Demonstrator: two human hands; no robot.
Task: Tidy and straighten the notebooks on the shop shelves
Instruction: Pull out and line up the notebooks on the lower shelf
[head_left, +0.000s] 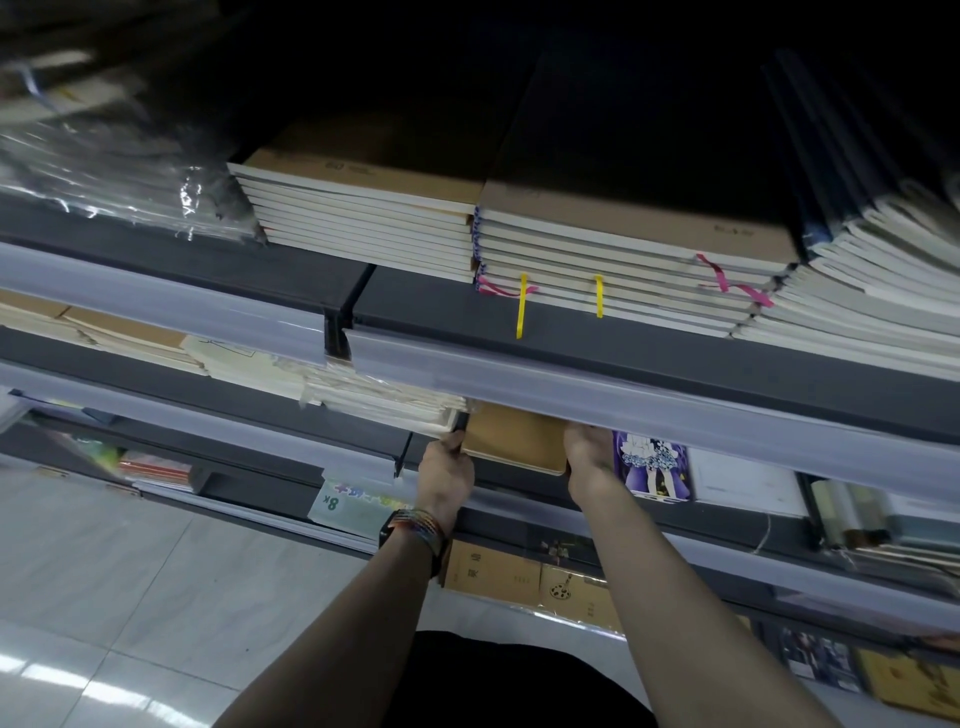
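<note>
From the head camera we see both hands on one brown notebook (514, 441), which lies flat on the middle shelf with its front corner past the shelf edge. Our left hand (448, 470) grips its left edge, thumb curled up the side. Our right hand (589, 454) meets its right edge, but the fingers vanish under the pale price rail (623, 395) just above the notebook, so we cannot tell whether they grip or only press.

The risks, as we judge them:
- Left of the notebook and touching it sits a wrapped pale stack (374, 395). A sideways nudge could skew it, and the film looks slippery.
- Right of the notebook, just beside our right hand, lies a purple picture book (652, 462). The wrist could drag it out of line.
- Uneven pushing would twist the notebook rather than square it.
- Lifting too high would knock our knuckles on the rail (it hangs low).
- Loosening either hand could let the overhanging notebook tip forward off the shelf.
</note>
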